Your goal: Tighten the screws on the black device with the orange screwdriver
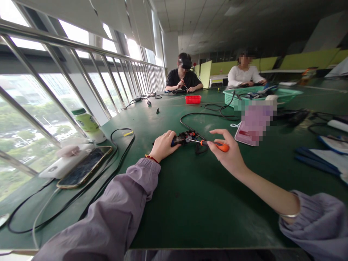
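My left hand [162,145] is wrapped over one end of a black corded device [178,140] lying on the green table. Small metal and red parts show at the device's right end, which looks uncovered. My right hand [227,154] grips a screwdriver [221,146] with an orange and black handle, thumb against the handle and index finger raised and bent. The screwdriver's thin shaft points left, its tip at the device's exposed end; whether it touches a screw is too small to tell. A black cord [187,116] runs from near the device toward the back right.
At left are a phone [85,168], a white power bank [63,163], a green-capped bottle [88,125] and loose cables. A pink phone [254,125] leans by a green basket [231,98]. A red tray [193,99], gloves [320,159] and two people are beyond.
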Available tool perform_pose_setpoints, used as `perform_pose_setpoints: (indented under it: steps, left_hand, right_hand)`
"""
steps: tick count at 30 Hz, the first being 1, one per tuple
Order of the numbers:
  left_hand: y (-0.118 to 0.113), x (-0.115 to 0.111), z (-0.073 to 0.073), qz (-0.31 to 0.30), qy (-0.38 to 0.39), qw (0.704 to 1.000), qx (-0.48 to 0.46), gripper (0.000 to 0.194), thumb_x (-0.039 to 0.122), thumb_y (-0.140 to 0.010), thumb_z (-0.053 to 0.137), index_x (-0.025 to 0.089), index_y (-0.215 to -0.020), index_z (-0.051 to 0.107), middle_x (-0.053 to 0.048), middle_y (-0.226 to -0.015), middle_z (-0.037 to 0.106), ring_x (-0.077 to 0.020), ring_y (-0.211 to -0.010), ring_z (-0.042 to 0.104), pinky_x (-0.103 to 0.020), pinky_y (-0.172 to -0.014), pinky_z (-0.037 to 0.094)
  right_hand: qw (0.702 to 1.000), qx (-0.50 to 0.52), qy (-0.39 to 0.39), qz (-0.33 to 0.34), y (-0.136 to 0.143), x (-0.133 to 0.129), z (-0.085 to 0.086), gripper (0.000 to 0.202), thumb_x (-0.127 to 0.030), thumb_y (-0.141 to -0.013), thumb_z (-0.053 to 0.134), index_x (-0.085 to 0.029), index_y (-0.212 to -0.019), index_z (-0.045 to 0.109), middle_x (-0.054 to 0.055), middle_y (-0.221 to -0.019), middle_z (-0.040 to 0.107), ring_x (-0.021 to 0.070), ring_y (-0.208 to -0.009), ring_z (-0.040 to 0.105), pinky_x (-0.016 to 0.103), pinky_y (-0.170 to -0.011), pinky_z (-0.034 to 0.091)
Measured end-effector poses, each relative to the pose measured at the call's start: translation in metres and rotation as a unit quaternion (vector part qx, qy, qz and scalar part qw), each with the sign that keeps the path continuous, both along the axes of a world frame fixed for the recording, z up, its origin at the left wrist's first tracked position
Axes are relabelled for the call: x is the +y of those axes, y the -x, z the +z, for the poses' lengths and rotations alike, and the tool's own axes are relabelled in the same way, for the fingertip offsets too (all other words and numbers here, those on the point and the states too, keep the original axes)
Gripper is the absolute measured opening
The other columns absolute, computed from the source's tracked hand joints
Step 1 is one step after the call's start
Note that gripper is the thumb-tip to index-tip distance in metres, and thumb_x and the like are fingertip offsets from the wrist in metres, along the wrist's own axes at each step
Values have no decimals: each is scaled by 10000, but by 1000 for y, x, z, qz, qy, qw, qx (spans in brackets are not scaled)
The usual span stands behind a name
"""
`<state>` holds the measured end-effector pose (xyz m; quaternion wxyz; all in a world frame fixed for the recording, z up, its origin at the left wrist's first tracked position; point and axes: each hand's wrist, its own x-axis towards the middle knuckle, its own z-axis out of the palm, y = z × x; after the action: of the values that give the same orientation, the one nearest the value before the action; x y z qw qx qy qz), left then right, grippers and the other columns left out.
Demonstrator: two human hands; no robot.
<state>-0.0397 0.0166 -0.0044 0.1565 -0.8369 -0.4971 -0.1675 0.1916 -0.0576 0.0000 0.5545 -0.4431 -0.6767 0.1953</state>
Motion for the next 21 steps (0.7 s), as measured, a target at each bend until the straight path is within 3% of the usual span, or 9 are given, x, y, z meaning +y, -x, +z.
perform_pose_setpoints:
  steps: [5, 9, 12, 17, 19, 21]
  left_hand:
    - [0, 0, 0, 8, 1, 1000, 3, 302, 451, -807, 513, 211, -985, 470, -31, -966, 567, -185, -838, 589, -280, -634, 410]
    - [1, -2, 0, 9, 5, 1000, -1, 307, 457, -806, 509, 218, -992, 458, -22, -987, 564, -176, -792, 599, -274, -585, 389]
    - [1, -3, 0, 5, 8, 1000, -3, 312, 461, -804, 505, 219, -994, 454, -18, -992, 563, -176, -792, 601, -272, -572, 384]
    - [-1, -4, 0, 9, 3, 1000, 0, 316, 450, -816, 481, 213, -1023, 456, -23, -1001, 555, -176, -810, 601, -271, -589, 398]
    - [-2, -5, 0, 13, 4, 1000, 7, 317, 445, -828, 460, 210, -1040, 466, -30, -1016, 548, -179, -838, 601, -268, -602, 406]
    - [-3, -6, 1, 18, 7, 1000, 20, 329, 440, -839, 440, 208, -1069, 480, -40, -1037, 539, -181, -868, 600, -267, -616, 415]
  right_hand:
    - [996, 1, -93, -2, 0, 5, -3, 494, -197, -690, 615, -233, -1143, 423, -11, -825, 534, 149, -764, 569, 319, -781, 466]
    - [1000, -5, -13, 8, 1, 1, -1, 330, -307, -751, 601, -229, -1051, 488, -23, -735, 548, 132, -628, 556, 276, -628, 468]
    - [1000, -16, 8, 10, 1, -2, 1, 189, -336, -782, 571, -219, -926, 535, 0, -768, 585, 142, -652, 584, 273, -615, 469]
    - [996, -17, -92, -2, 0, 1, -1, 433, -240, -711, 618, -230, -1112, 455, 5, -849, 552, 158, -774, 575, 321, -764, 475]
    - [997, -14, -78, -1, 0, 2, -1, 492, -271, -700, 638, -230, -1144, 429, 1, -850, 548, 149, -735, 569, 302, -711, 481]
    - [999, -21, -29, 0, 1, -1, 0, 410, -331, -732, 621, -226, -1096, 465, -27, -729, 539, 136, -628, 555, 277, -617, 467]
